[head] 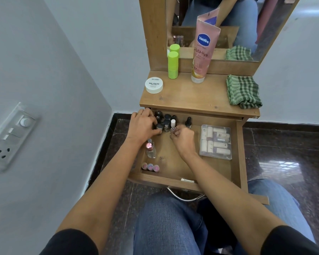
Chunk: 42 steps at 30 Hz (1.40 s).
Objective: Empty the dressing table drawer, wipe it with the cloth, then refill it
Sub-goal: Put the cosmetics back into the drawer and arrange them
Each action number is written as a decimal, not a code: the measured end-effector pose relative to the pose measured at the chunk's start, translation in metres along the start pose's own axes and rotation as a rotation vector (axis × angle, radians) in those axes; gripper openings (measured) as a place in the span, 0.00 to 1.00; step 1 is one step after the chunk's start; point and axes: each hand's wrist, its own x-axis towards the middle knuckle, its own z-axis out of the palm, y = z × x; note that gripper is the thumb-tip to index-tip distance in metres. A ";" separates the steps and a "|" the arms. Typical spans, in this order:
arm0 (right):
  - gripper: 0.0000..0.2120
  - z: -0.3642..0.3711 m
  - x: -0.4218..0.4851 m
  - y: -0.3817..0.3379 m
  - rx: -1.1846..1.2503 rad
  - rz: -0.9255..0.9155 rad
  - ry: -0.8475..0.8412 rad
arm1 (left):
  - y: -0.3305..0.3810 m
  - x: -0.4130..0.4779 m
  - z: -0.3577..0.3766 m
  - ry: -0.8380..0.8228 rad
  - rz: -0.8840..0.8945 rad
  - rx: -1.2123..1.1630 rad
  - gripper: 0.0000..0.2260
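Dressing table, light wood with a mirror [201,96], upper centre of frame. Its wooden drawer [175,162] is pulled open at centre, above your knees, and still holds most of its load.

The green-and-white checked cloth [244,92] lies bunched on the tabletop at right, well apart from both hands.

A pink squeeze tube [203,52] stands upright against the mirror. A lime-green stick container [173,65] stands to its left. A white round tub with a printed lid [153,85] sits at the tabletop's left edge.

In the drawer, a clear plastic box of cream tubes [215,142] lies at right. A cluster of dark-capped nail polish bottles [166,120] stands at the back left. A clear glass bottle with pink contents [150,150] is on the left side, and three pink-topped small items [150,166] sit at the front left corner.

Hands are apart, and both are inside the drawer at the cluster. Your left hand [142,126] has its fingers curled round a dark-capped bottle at the cluster's left edge. Your right hand [183,138] pinches a small pale-capped bottle [173,128] at the cluster's near edge.

Judgement: this is the emptying step, at an early stage. The drawer is nearly full, few items are up top, and the cloth is unused. A late refill cannot be ruled out from this frame.

Next move: lift both bottles clear without toppling their neighbours. Set them on bare tabletop between the tub and the cloth.
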 end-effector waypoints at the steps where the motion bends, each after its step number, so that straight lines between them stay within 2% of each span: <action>1: 0.03 0.001 0.000 0.001 0.021 0.006 0.001 | 0.000 0.000 0.000 -0.001 -0.006 -0.005 0.19; 8: 0.07 0.004 -0.001 0.006 0.058 0.020 0.002 | 0.001 0.004 -0.001 -0.018 -0.030 -0.024 0.19; 19: 0.05 0.012 0.003 0.007 0.052 0.025 0.029 | 0.004 0.007 0.004 0.012 -0.016 0.068 0.18; 36: 0.06 0.007 0.001 0.011 0.030 0.026 0.025 | 0.001 0.001 -0.001 0.025 -0.017 0.020 0.20; 42: 0.09 -0.016 0.003 0.006 0.087 0.007 0.119 | -0.002 -0.002 -0.011 0.072 -0.023 -0.050 0.17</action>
